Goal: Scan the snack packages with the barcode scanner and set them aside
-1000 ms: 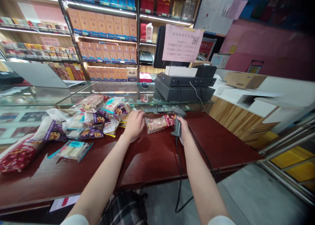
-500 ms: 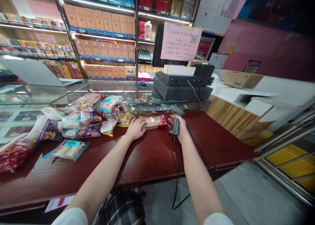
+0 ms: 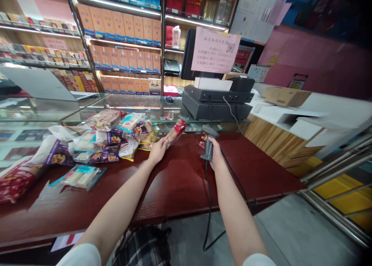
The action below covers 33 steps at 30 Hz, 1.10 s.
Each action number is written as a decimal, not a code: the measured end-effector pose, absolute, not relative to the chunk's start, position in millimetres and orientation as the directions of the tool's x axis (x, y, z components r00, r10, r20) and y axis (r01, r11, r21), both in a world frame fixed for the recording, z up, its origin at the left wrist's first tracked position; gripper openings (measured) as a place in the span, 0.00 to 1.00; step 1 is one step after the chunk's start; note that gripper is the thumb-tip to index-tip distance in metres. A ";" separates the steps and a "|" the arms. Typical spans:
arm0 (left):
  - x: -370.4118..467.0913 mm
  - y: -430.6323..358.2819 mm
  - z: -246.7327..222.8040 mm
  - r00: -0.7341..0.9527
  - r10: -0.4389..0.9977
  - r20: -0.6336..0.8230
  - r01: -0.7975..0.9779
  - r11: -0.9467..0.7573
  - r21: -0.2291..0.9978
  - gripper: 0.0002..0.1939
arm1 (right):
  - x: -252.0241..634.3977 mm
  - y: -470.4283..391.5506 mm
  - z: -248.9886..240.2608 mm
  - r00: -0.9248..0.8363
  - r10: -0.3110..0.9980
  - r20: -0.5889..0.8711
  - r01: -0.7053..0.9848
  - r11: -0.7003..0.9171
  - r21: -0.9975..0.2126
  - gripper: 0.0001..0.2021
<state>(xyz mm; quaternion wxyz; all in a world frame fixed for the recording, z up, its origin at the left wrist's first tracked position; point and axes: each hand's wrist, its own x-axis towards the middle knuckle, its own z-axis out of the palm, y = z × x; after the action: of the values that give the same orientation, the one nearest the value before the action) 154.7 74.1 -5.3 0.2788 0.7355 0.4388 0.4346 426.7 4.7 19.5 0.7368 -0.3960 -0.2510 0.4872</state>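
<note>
From where I stand, the left hand (image 3: 158, 150) grips a packet (image 3: 176, 131) by its near end, fingers closed round it, and the red end slants up and away, beyond that hand and toward its right. I can't tell whether the packet touches the counter (image 3: 177, 184). The right hand (image 3: 215, 151) is wrapped round the grip of a scanner (image 3: 207, 149), just right of the packet and apart from it, with a cord (image 3: 209, 202) hanging below the hand. Close by the left hand, on its left, sits a heap of snacks (image 3: 112, 137); nearer the person and further left of that hand lies a blue-edged pack (image 3: 83, 177), with a red bag (image 3: 17, 182) beyond it. Past the right hand stands the till (image 3: 215, 107), a pink sign (image 3: 215, 50) above it.
</note>
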 end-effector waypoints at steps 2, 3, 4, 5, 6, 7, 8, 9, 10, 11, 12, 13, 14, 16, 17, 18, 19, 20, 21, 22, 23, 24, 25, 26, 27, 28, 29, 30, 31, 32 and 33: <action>155.8 76.6 -4.8 0.151 0.917 0.368 0.067 -0.381 0.922 0.22 | 426.5 2.5 20.7 0.339 0.941 -0.014 -0.524 0.176 -0.833 0.07; 156.6 77.2 -4.3 0.145 0.931 0.336 -0.123 -0.320 0.939 0.23 | 425.8 1.4 21.2 0.299 0.954 -0.015 -0.523 0.151 -0.839 0.08; 157.3 77.3 -3.8 0.162 0.941 0.296 -0.294 -0.241 0.925 0.24 | 424.8 0.3 21.6 0.256 0.967 -0.012 -0.517 0.126 -0.847 0.09; 157.8 77.1 -3.2 0.193 0.947 0.257 -0.429 -0.154 0.890 0.24 | 423.5 -0.7 22.1 0.211 0.977 -0.009 -0.509 0.103 -0.855 0.10; 157.9 76.9 -2.7 0.230 0.947 0.224 -0.523 -0.074 0.849 0.24 | 422.1 -1.7 22.6 0.167 0.986 -0.003 -0.498 0.082 -0.863 0.10; 157.7 76.7 -2.3 0.260 0.945 0.201 -0.582 -0.013 0.813 0.24 | 420.7 -2.5 23.0 0.125 0.992 0.004 -0.487 0.065 -0.871 0.11; 157.2 76.7 -2.2 0.279 0.942 0.185 -0.613 0.027 0.790 0.24 | 419.3 -3.3 23.4 0.087 0.996 0.012 -0.477 0.052 -0.877 0.11; 156.6 77.2 -2.4 0.292 0.941 0.171 -0.628 0.053 0.777 0.23 | 418.0 -4.0 23.8 0.052 0.998 0.018 -0.469 0.041 -0.882 0.11; 156.1 78.0 -2.9 0.300 0.941 0.159 -0.631 0.071 0.772 0.23 | 416.7 -4.7 24.1 0.021 0.999 0.024 -0.462 0.031 -0.886 0.12; 155.9 79.0 -3.7 0.300 0.943 0.146 -0.629 0.080 0.773 0.22 | 415.4 -5.4 24.3 -0.005 1.000 0.030 -0.456 0.025 -0.890 0.12; 156.1 80.2 -4.7 0.294 0.946 0.135 -0.625 0.083 0.776 0.22 | 414.1 -6.1 24.6 -0.032 0.999 0.036 -0.448 0.018 -0.894 0.12; 156.6 81.2 -5.7 0.285 0.950 0.128 -0.620 0.081 0.780 0.23 | 412.4 -6.9 24.8 -0.062 0.997 0.041 -0.439 0.009 -0.898 0.12; 157.5 82.0 -6.6 0.277 0.953 0.123 -0.613 0.077 0.786 0.24 | 410.5 -7.6 25.2 -0.096 0.994 0.044 -0.428 -0.001 -0.904 0.12; 159.6 82.5 -7.9 0.271 0.956 0.117 -0.591 0.069 0.804 0.26 | 405.8 -8.8 26.0 -0.154 0.987 0.051 -0.404 -0.016 -0.915 0.13; 160.6 82.2 -8.1 0.273 0.955 0.117 -0.574 0.064 0.816 0.27 | 403.1 -9.4 26.4 -0.174 0.983 0.053 -0.394 -0.020 -0.919 0.13; 161.5 81.7 -8.1 0.277 0.954 0.119 -0.552 0.057 0.832 0.28 | 400.5 -9.7 26.9 -0.186 0.981 0.056 -0.388 -0.021 -0.922 0.13; 162.3 81.1 -7.9 0.279 0.952 0.123 -0.528 0.045 0.848 0.29 | 398.0 -10.0 27.3 -0.191 0.980 0.061 -0.385 -0.017 -0.923 0.13; 162.9 80.5 -7.6 0.283 0.950 0.130 -0.501 0.031 0.865 0.29 | 396.0 -10.1 27.7 -0.190 0.979 0.066 -0.386 -0.013 -0.922 0.12; 163.5 79.9 -7.2 0.281 0.950 0.139 -0.477 0.012 0.879 0.29 | 394.4 -10.2 28.0 -0.187 0.980 0.072 -0.391 -0.007 -0.920 0.11; 164.0 79.5 -7.0 0.269 0.951 0.150 -0.456 -0.011 0.890 0.29 | 393.4 -10.1 28.2 -0.186 0.980 0.076 -0.399 -0.004 -0.917 0.10; 164.5 79.3 -6.9 0.250 0.955 0.162 -0.441 -0.037 0.897 0.29 | 392.9 -10.1 28.4 -0.186 0.979 0.081 -0.410 -0.003 -0.912 0.10; 164.8 79.4 -6.9 0.228 0.958 0.173 -0.429 -0.061 0.901 0.29 | 392.9 -10.1 28.6 -0.193 0.978 0.083 -0.422 -0.006 -0.906 0.10; 165.1 79.6 -7.1 0.209 0.961 0.183 -0.423 -0.080 0.903 0.28 | 393.3 -10.1 28.8 -0.205 0.975 0.084 -0.433 -0.013 -0.901 0.10; 165.2 80.0 -7.4 0.198 0.962 0.187 -0.422 -0.089 0.902 0.28 | 393.9 -10.2 29.1 -0.219 0.972 0.085 -0.442 -0.021 -0.897 0.10; 165.2 80.4 -7.7 0.199 0.963 0.181 -0.424 -0.082 0.902 0.27 | 394.7 -10.4 29.5 -0.232 0.969 0.085 -0.448 -0.029 -0.893 0.11; 165.0 80.9 -8.0 0.211 0.963 0.165 -0.431 -0.060 0.900 0.26 | 395.5 -10.7 29.9 -0.244 0.966 0.086 -0.452 -0.035 -0.892 0.11; 164.7 81.3 -8.3 0.222 0.964 0.146 -0.442 -0.035 0.897 0.26 | 396.3 -11.0 30.2 -0.252 0.964 0.085 -0.453 -0.040 -0.891 0.11; 164.4 81.7 -8.4 0.232 0.964 0.133 -0.452 -0.014 0.892 0.27 | 397.1 -11.2 30.5 -0.259 0.962 0.083 -0.452 -0.045 -0.891 0.11; 164.0 81.9 -8.5 0.236 0.963 0.129 -0.456 -0.008 0.890 0.27 | 397.7 -11.5 30.6 -0.262 0.962 0.083 -0.452 -0.046 -0.891 0.11; 163.7 82.0 -8.6 0.234 0.963 0.136 -0.451 -0.017 0.892 0.29 | 398.3 -11.7 30.6 -0.263 0.961 0.085 -0.450 -0.045 -0.892 0.11; 163.3 82.1 -8.7 0.230 0.962 0.151 -0.446 -0.034 0.894 0.30 | 398.8 -11.9 30.5 -0.261 0.961 0.088 -0.446 -0.039 -0.894 0.11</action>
<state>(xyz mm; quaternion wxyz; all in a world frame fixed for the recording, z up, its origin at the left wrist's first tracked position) 163.3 82.1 -8.7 0.6359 0.4588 0.2807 0.5535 398.8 -11.9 30.5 0.5337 -0.2913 -0.4422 0.6593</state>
